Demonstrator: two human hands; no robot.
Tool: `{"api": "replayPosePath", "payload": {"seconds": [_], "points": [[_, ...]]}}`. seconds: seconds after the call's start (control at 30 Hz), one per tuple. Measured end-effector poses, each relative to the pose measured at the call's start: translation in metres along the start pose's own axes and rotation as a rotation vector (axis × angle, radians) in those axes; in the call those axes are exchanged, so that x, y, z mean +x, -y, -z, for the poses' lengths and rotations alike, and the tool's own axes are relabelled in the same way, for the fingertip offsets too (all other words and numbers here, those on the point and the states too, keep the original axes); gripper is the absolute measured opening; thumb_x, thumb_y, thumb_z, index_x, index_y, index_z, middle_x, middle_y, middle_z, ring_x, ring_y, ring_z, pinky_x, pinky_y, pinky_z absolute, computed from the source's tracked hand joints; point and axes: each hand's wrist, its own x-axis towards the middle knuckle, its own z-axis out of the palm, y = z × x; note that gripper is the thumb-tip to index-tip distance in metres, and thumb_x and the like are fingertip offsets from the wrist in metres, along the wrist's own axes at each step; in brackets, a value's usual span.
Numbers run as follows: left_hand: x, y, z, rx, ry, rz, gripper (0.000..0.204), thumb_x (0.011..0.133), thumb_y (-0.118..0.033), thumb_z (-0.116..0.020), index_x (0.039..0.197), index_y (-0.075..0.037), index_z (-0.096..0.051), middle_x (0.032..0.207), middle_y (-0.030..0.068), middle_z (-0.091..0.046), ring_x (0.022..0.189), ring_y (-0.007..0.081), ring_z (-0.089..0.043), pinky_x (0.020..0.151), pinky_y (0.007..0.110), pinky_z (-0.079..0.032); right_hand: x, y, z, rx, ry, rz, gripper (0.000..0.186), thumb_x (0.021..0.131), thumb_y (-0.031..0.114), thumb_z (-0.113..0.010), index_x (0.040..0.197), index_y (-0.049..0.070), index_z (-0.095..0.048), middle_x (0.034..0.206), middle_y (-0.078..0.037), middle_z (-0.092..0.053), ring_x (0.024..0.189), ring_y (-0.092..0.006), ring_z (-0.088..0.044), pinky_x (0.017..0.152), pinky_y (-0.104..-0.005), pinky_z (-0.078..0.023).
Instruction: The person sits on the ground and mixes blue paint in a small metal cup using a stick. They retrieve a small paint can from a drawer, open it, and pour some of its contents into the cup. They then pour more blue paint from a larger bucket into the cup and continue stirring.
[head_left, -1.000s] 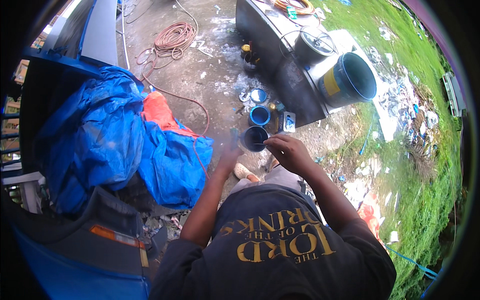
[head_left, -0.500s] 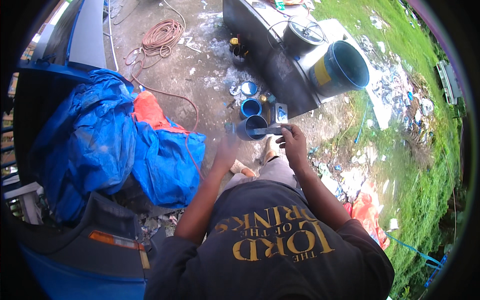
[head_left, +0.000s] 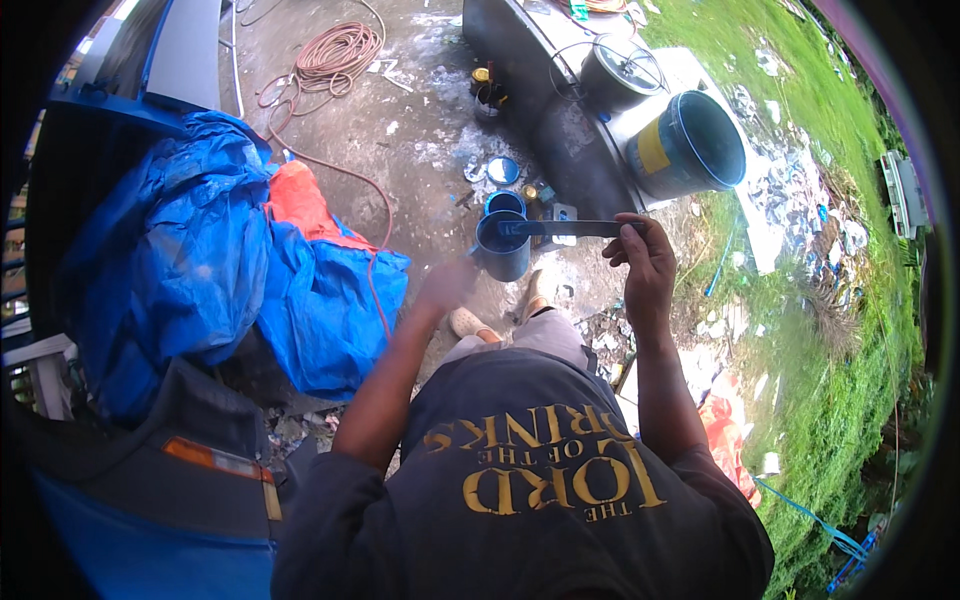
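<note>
A blue-stained cup [head_left: 503, 262] is in front of me above the ground, its mouth facing up. My left hand [head_left: 445, 287], smeared by motion, reaches the cup's left side, where a handle seems to stick out; its fingers are closed there. My right hand [head_left: 645, 250] pinches the end of a long, flat, dark stick [head_left: 575, 229] between thumb and fingers. The stick's other end lies at the cup's mouth, over dark blue contents. Just beyond, partly hidden by the cup, stands an open tin of blue paint [head_left: 505, 201]. A blue-smeared lid [head_left: 503, 171] lies behind it.
A big dark bucket [head_left: 680, 150] and a lidded pot [head_left: 620, 75] stand on a long dark-sided piece at the right. Blue tarpaulin [head_left: 180, 270] is heaped at the left. A coiled reddish hose [head_left: 340, 57] trails across the ground. Litter covers the grass edge [head_left: 800, 190].
My right hand has moved right and slightly up with the stick, so more of it shows beyond the cup. The cup shifts slightly and shows more of its side. My left hand keeps moving.
</note>
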Motion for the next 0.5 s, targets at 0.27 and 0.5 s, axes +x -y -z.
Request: {"api": "replayPosePath", "payload": {"seconds": [0.27,0.5], "points": [[-0.017,-0.037,-0.001,-0.08,0.043,0.107,0.04,0.103,-0.045,-0.048,0.097,-0.01,-0.067,0.078,0.0014,-0.064,0.059,0.0106,-0.054,0.052,0.026,-0.041,0.003,-0.008,-0.005,-0.025,0.033,0.02,0.018,0.104,0.009,-0.057,0.117,0.001,-0.066,0.086,-0.004,-0.068,0.076,-0.008,-0.062,0.068,-0.0239,-0.046],[-0.023,-0.042,-0.007,-0.106,0.049,0.165,0.039,0.103,-0.045,-0.047,0.097,-0.011,-0.065,0.077,0.0012,-0.063,0.059,0.0107,-0.054,0.052,0.026,-0.041,0.004,-0.011,0.002,-0.116,-0.003,0.052,0.018,0.104,0.009,-0.056,0.117,0.002,-0.066,0.084,-0.003,-0.067,0.075,-0.0079,-0.061,0.068,-0.024,-0.047]]}}
